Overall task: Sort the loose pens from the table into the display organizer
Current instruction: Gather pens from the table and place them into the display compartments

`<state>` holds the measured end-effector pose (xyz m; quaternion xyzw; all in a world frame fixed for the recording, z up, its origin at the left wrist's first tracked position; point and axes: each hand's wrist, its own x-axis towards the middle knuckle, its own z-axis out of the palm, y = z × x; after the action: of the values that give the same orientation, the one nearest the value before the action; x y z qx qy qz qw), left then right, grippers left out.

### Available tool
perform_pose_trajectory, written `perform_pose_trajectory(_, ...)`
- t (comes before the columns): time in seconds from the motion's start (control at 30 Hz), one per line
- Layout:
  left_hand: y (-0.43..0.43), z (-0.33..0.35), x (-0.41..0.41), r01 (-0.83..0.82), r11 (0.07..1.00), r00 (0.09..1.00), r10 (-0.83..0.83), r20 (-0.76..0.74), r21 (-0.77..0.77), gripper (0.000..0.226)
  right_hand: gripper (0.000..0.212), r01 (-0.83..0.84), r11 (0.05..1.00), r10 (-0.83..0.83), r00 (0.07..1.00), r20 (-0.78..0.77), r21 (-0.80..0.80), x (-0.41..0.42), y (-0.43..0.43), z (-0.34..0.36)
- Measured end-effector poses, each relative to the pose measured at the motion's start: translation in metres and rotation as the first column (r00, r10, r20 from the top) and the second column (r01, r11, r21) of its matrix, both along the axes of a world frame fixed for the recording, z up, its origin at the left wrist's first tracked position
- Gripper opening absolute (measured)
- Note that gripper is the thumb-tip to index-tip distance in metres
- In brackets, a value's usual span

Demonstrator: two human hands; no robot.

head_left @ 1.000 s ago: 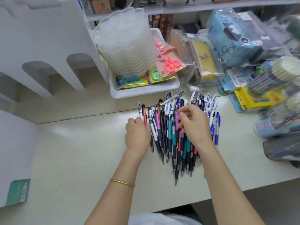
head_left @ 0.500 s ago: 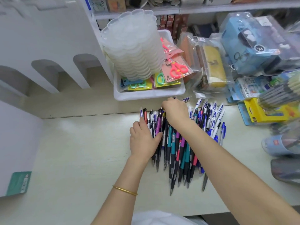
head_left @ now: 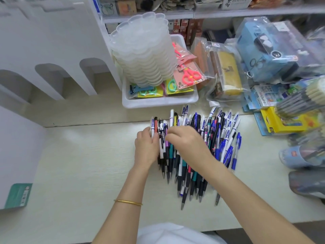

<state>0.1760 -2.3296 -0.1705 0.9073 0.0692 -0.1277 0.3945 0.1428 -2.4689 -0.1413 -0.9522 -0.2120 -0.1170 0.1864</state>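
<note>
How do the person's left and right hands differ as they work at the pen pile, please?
The left hand sits at the left edge of the pen pile; the right hand lies across its middle. The left wrist wears a gold bangle; the right wrist is bare. Both are knuckles-up, touching pens.

1 head view looks down close at table [head_left: 73,164].

Bare table [head_left: 84,164] left; tray [head_left: 158,103] behind
</note>
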Motion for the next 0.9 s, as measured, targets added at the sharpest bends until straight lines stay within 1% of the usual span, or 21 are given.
perform_pose_trajectory(0.1,0.004,0.0,0.007,-0.037,0.996,0.999,0.034,-0.04,-0.081,0.043,0.021,-0.078,0.997,0.076,0.994,-0.082,-0.028,-0.005,0.008,-0.017)
perform_pose_trajectory(0.17,0.002,0.002,0.008,-0.008,0.998,0.998,0.004,-0.068,-0.064,0.044,0.031,-0.084,0.996,0.083,0.987,-0.135,0.002,-0.011,0.01,-0.015)
perform_pose_trajectory(0.2,0.0,0.001,0.008,0.013,0.999,0.997,-0.016,-0.073,-0.037,0.043,0.035,-0.059,0.998,0.064,0.986,-0.153,0.036,-0.015,0.009,-0.011)
perform_pose_trajectory(0.23,-0.003,0.001,0.007,0.037,0.999,0.997,-0.037,-0.069,0.0,0.044,0.038,-0.008,0.997,0.021,0.988,-0.156,0.081,-0.017,0.007,-0.006)
perform_pose_trajectory(0.3,-0.007,0.001,0.002,0.086,0.992,0.994,-0.08,-0.072,0.089,0.055,0.034,0.169,0.966,-0.139,0.977,-0.16,0.197,-0.021,0.0,0.005)
perform_pose_trajectory(0.37,-0.012,0.0,-0.006,0.139,0.97,0.989,-0.127,-0.069,0.2,0.074,0.028,0.372,0.876,-0.308,0.921,-0.239,0.306,-0.022,-0.011,0.012)
perform_pose_trajectory(0.4,-0.015,-0.001,-0.01,0.158,0.953,0.987,-0.148,-0.058,0.258,0.083,0.027,0.444,0.827,-0.356,0.889,-0.289,0.346,-0.022,-0.016,0.015)
perform_pose_trajectory(0.47,-0.02,-0.004,-0.015,0.17,0.922,0.984,-0.176,-0.015,0.347,0.093,0.027,0.515,0.759,-0.394,0.851,-0.348,0.399,-0.023,-0.019,0.018)
perform_pose_trajectory(0.6,-0.021,-0.008,-0.015,0.163,0.9,0.98,-0.195,0.037,0.404,0.091,0.027,0.558,0.71,-0.4,0.821,-0.407,0.429,-0.025,-0.013,0.019)
perform_pose_trajectory(0.73,-0.023,-0.007,-0.011,0.156,0.905,0.982,-0.185,0.035,0.395,0.085,0.028,0.587,0.692,-0.414,0.8,-0.434,0.421,-0.028,-0.008,0.015)
perform_pose_trajectory(0.9,-0.032,-0.003,-0.004,0.116,0.891,0.99,-0.141,0.025,0.439,0.081,0.028,0.609,0.679,-0.431,0.783,-0.449,0.41,-0.03,-0.006,0.012)
